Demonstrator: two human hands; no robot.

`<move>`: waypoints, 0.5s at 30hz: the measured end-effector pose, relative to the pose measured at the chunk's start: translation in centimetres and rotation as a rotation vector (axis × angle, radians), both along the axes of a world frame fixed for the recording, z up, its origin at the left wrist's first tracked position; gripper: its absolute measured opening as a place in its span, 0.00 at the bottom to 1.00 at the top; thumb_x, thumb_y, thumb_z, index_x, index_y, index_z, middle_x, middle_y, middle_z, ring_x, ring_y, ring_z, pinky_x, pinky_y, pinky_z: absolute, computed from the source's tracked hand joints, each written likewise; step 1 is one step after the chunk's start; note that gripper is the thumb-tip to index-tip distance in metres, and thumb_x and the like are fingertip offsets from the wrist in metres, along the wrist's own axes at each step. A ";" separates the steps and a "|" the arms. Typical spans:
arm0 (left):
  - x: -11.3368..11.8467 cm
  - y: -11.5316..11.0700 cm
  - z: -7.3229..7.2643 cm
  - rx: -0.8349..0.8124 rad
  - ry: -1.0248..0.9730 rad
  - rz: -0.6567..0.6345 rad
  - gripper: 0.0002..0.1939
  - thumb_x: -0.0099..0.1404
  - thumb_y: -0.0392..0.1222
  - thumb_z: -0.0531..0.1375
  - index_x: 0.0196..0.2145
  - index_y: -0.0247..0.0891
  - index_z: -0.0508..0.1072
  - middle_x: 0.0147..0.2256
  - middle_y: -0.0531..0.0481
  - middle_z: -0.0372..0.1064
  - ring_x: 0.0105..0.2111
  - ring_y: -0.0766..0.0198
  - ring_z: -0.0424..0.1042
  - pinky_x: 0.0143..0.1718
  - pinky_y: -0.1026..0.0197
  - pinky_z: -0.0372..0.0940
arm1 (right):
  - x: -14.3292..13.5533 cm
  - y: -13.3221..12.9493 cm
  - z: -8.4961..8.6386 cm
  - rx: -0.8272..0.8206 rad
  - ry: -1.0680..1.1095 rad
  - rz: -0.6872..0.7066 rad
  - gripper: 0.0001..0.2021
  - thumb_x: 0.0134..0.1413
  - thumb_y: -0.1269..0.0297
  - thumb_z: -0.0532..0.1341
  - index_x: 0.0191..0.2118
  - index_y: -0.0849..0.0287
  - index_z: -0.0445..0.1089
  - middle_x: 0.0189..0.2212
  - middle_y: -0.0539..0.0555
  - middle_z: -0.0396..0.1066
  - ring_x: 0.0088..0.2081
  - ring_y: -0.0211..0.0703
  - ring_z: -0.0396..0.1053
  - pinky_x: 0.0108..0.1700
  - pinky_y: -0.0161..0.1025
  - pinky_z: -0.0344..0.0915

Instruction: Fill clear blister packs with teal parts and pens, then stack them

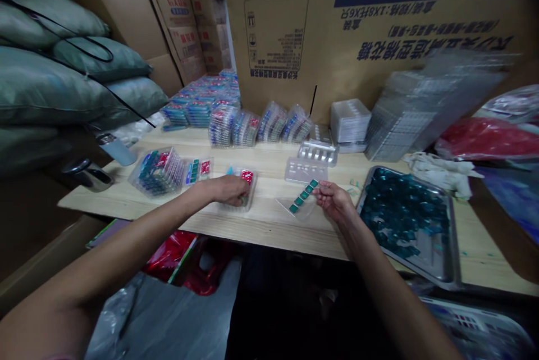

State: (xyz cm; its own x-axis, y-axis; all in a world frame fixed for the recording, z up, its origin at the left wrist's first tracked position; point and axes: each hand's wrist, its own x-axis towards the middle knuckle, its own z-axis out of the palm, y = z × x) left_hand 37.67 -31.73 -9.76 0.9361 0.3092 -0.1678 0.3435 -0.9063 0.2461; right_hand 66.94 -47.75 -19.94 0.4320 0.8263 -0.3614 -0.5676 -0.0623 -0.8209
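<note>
My right hand [334,200] pinches the upper end of a clear plastic strip [304,195] that carries a slanting row of square green pieces. The strip is tilted just above the table. My left hand [231,190] is closed over a clear plastic tray [251,194]; its fingertips are curled down into it, and what they hold is hidden. Red pieces with white marks [247,176] show in that tray beyond my fingers. Left of this hand lies another filled tray [199,171] with green and red pieces, beside a leaning stack of filled trays [159,172].
At the right stands a metal tray [457,259] of loose green pieces. Clear molded trays [306,170] lie ahead, with tall stacks of plastic trays [404,110] behind. Filled packs [223,124] line the back. A steel cup [90,174] is at the left edge, and a large carton [290,34] rises behind.
</note>
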 end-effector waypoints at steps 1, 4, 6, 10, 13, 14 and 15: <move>-0.4 0.2 0.3 -0.065 -0.020 0.024 0.06 0.47 0.33 0.64 0.24 0.37 0.70 0.24 0.51 0.69 0.23 0.64 0.63 0.27 0.64 0.56 | 0.1 -0.1 0.0 -0.023 -0.025 0.004 0.17 0.36 0.74 0.62 0.37 0.58 0.63 0.22 0.52 0.72 0.19 0.35 0.62 0.20 0.30 0.60; -1.7 0.6 0.6 -0.307 -0.224 0.259 0.08 0.51 0.39 0.65 0.27 0.37 0.69 0.23 0.54 0.67 0.22 0.68 0.61 0.25 0.66 0.54 | 0.4 -0.1 -0.1 -0.129 -0.201 0.047 0.17 0.36 0.72 0.61 0.38 0.58 0.62 0.22 0.52 0.71 0.20 0.36 0.61 0.21 0.31 0.58; -2.5 0.6 0.2 -0.535 -0.435 0.448 0.11 0.53 0.42 0.67 0.29 0.36 0.69 0.22 0.56 0.66 0.21 0.69 0.62 0.24 0.67 0.55 | 0.6 0.0 -0.2 -0.210 -0.376 0.074 0.17 0.37 0.71 0.59 0.40 0.59 0.64 0.23 0.51 0.70 0.21 0.37 0.61 0.22 0.33 0.58; -3.2 -0.9 -0.7 -0.908 -0.700 0.678 0.20 0.52 0.42 0.70 0.42 0.33 0.75 0.23 0.54 0.71 0.22 0.70 0.67 0.26 0.67 0.63 | 0.4 0.1 0.2 -0.296 -0.748 0.042 0.17 0.41 0.73 0.58 0.41 0.62 0.70 0.32 0.57 0.70 0.33 0.46 0.67 0.34 0.39 0.65; -2.9 -2.9 -0.8 -1.113 -0.818 0.849 0.19 0.50 0.37 0.72 0.42 0.32 0.78 0.30 0.49 0.76 0.25 0.70 0.73 0.30 0.69 0.68 | -1.4 -0.3 1.4 -0.304 -1.362 -0.013 0.20 0.46 0.76 0.56 0.47 0.65 0.72 0.43 0.65 0.69 0.47 0.55 0.66 0.49 0.47 0.64; -2.6 -3.7 -0.7 -1.183 -0.850 0.882 0.19 0.50 0.35 0.72 0.41 0.32 0.79 0.31 0.48 0.77 0.27 0.69 0.74 0.32 0.69 0.70 | -2.5 -0.5 1.9 -0.234 -1.496 0.002 0.21 0.47 0.78 0.55 0.49 0.66 0.71 0.44 0.66 0.68 0.49 0.56 0.65 0.51 0.49 0.63; -2.3 -4.5 -0.7 -1.244 -0.878 0.900 0.20 0.50 0.33 0.72 0.42 0.32 0.79 0.33 0.48 0.77 0.28 0.69 0.75 0.33 0.69 0.71 | -3.8 -0.6 2.5 -0.115 -1.540 0.042 0.22 0.48 0.79 0.53 0.50 0.65 0.71 0.44 0.65 0.69 0.48 0.54 0.66 0.52 0.49 0.63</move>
State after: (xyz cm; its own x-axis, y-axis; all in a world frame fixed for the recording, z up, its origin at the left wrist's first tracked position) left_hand 35.42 -36.19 -10.46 0.4986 0.8235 -0.2706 -0.0163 0.3210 0.9469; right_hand 63.18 -48.31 -17.42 0.4121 0.8467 0.3366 0.7990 -0.1582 -0.5802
